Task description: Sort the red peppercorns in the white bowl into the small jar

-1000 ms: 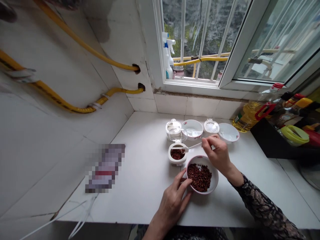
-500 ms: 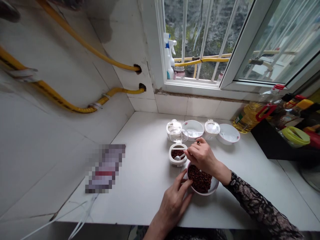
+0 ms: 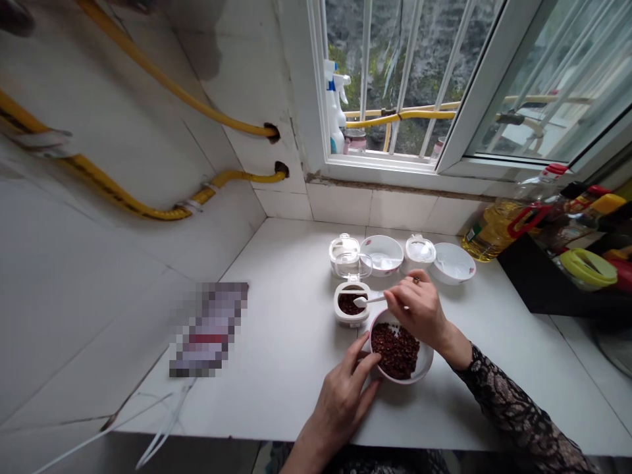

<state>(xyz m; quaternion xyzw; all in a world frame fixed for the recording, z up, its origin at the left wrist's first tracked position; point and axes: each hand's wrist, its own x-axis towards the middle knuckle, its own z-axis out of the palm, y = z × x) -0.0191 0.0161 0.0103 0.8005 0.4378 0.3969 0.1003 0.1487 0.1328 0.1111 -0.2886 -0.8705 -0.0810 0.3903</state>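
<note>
My right hand pinches the handle of a small white spoon, whose bowl is over the open white jar. Dark reddish-brown dried bits lie inside that jar, and its clear lid stands raised at the back. Below my right hand is a white bowl with a pink rim, holding a heap of similar bits. My left hand rests against the bowl's left side, fingers apart, touching the rim.
Behind stand a lidded jar, a white bowl, another lidded jar and another bowl. An oil bottle and a black condiment box are at right. A blurred flat object lies left, near white cables.
My right hand has moved right with the spoon, and the spoon's bowl has shifted right and slightly up over the jar. My left hand stays at the bowl.
</note>
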